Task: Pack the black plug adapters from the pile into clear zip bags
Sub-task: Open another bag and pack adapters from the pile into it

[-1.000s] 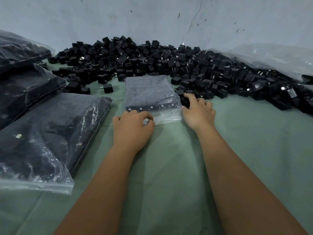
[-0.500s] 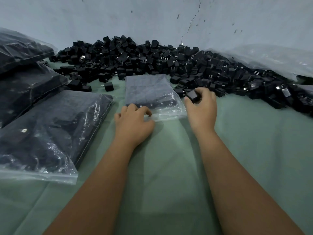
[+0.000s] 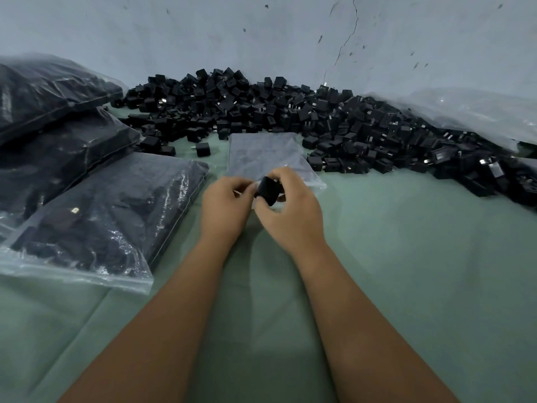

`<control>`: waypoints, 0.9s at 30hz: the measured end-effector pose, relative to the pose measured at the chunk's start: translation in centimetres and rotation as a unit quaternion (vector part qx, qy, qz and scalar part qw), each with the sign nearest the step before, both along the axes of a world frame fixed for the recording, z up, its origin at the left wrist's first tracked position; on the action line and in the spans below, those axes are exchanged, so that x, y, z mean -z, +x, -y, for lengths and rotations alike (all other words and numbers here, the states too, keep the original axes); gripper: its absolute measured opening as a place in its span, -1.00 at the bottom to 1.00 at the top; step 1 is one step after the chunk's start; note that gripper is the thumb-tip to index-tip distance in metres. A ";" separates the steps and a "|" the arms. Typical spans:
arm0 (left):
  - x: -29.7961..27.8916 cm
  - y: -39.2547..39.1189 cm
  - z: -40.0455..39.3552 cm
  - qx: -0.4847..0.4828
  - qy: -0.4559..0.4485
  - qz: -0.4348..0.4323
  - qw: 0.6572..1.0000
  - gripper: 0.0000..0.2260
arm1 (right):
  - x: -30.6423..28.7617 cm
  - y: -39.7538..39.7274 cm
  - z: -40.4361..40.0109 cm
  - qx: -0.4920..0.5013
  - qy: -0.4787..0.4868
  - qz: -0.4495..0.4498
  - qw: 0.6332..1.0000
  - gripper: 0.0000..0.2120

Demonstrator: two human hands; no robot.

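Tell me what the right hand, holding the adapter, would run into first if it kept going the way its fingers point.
The right hand points up-left toward the left hand, so its adapter would likely meet the left hand's fingers at the clear bag mouth first. Depth is unclear.

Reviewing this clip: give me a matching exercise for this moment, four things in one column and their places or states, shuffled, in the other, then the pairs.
Things:
1. right hand
2. left hand
3. adapter pile
4. filled bag

States:
A. lying on the cloth, left of both hands
B. heaped along the wall
C. grips one black adapter
D. pinches the edge of the open bag

Pairs: 1-C, 2-D, 3-B, 4-A
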State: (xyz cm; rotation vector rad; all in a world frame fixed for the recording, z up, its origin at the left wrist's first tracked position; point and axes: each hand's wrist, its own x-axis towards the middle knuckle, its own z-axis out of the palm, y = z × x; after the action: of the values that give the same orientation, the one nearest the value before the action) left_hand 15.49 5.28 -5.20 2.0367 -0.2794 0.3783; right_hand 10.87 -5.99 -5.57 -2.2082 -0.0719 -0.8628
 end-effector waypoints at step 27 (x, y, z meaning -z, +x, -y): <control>0.6 0.8 -2.3 -0.102 0.160 -0.060 0.980 -0.70 | 1.0 1.8 0.5 -0.076 -0.112 -0.161 0.978 -0.80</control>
State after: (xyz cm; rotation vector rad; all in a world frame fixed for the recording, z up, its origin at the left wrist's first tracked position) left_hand 16.24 7.53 -5.75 2.4055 -0.0576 0.3513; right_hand 12.70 -6.54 -6.55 -2.4885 -0.1868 -0.4225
